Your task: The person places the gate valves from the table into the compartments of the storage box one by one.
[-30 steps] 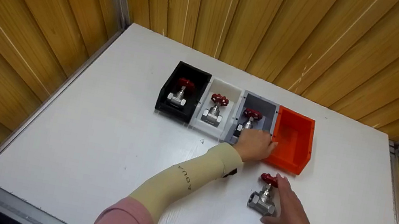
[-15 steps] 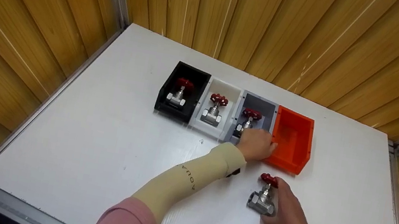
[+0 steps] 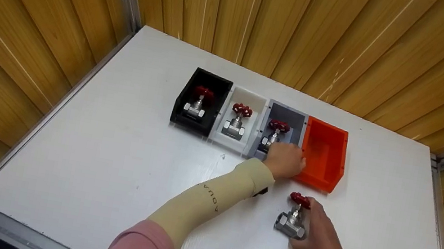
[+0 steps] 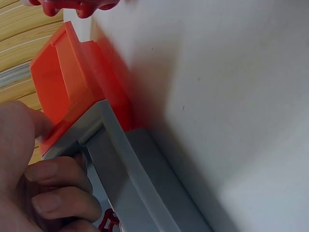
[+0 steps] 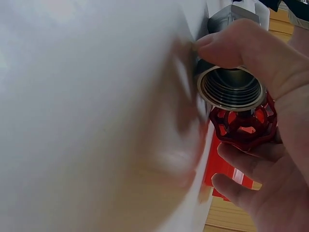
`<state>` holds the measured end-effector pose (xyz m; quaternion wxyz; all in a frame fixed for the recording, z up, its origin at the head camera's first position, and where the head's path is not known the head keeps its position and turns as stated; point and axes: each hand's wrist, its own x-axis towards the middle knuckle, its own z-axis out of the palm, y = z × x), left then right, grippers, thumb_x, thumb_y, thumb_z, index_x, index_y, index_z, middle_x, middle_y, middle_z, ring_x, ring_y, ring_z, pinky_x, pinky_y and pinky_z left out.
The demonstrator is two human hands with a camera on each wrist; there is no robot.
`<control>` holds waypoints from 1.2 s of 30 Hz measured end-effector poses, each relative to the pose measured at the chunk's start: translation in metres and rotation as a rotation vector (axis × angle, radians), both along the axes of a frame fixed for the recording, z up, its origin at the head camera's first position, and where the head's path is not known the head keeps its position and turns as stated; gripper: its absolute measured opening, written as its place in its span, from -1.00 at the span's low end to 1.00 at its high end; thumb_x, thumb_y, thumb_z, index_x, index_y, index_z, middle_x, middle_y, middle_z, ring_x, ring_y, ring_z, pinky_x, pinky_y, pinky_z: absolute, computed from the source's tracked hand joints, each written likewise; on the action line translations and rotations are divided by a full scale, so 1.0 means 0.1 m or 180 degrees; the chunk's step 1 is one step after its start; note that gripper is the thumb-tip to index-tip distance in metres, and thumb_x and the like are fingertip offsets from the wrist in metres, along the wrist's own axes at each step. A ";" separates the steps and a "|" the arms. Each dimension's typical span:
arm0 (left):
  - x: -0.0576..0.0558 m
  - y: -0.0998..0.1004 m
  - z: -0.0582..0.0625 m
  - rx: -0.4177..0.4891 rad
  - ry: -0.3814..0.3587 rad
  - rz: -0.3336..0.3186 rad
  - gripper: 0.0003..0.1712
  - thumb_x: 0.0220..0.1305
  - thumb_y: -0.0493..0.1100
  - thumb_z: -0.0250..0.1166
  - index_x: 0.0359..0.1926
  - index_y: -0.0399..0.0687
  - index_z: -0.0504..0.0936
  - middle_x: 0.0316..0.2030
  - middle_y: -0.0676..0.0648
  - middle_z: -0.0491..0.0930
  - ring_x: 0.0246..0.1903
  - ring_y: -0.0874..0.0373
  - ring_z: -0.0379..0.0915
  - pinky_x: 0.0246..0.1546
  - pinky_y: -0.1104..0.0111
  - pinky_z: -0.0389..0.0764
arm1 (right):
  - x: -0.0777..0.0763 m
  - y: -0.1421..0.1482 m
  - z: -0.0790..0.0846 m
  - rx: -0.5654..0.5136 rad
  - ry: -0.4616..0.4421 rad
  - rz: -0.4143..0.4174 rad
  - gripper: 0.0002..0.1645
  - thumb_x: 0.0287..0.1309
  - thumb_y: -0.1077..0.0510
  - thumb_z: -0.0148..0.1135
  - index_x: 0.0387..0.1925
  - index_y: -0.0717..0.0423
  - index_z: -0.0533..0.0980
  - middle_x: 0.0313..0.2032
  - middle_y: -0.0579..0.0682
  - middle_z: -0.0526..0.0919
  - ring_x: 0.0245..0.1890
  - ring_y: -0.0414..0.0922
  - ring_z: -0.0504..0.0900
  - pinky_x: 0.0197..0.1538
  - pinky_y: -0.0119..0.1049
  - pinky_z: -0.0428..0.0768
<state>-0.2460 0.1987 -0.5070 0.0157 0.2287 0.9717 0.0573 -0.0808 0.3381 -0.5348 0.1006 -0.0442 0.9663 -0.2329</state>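
My left hand (image 3: 285, 160) grips the adjoining walls of the grey bin (image 4: 137, 181) and the orange bin (image 3: 323, 156). In the left wrist view its thumb lies over the orange side, with curled fingers inside the grey one. My right hand (image 3: 327, 241) holds a steel gate valve (image 3: 292, 223) on the white table in front of the orange bin. Its thumb is at the valve body and its fingers are at the red handwheel (image 5: 244, 128). The threaded opening (image 5: 231, 89) faces the right wrist camera. Another gate valve (image 3: 277, 129) sits in the grey bin, partly hidden by my left hand.
To the left in the same row, a black bin (image 3: 220, 97) and a white bin (image 3: 250, 95) each hold a red-wheeled gate valve. Wood-patterned walls (image 3: 224, 6) stand behind the white table (image 3: 84, 155) and at its sides.
My right hand's fingers have gone from straight to bent around the valve's handwheel. My left hand stays on the bin walls, and the valves in the bins keep their places.
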 end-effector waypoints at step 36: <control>0.02 -0.01 0.01 0.0056 0.0056 -0.0033 -0.56 0.39 0.18 -0.03 -0.43 0.19 0.68 -0.44 0.14 0.66 -0.49 0.19 0.59 -0.54 0.26 0.57 | -0.40 0.27 0.45 -0.0178 0.0340 -0.0068 0.37 -0.33 0.28 0.58 0.43 0.26 -0.11 0.35 0.30 0.16 0.28 0.23 0.29 0.24 0.23 0.34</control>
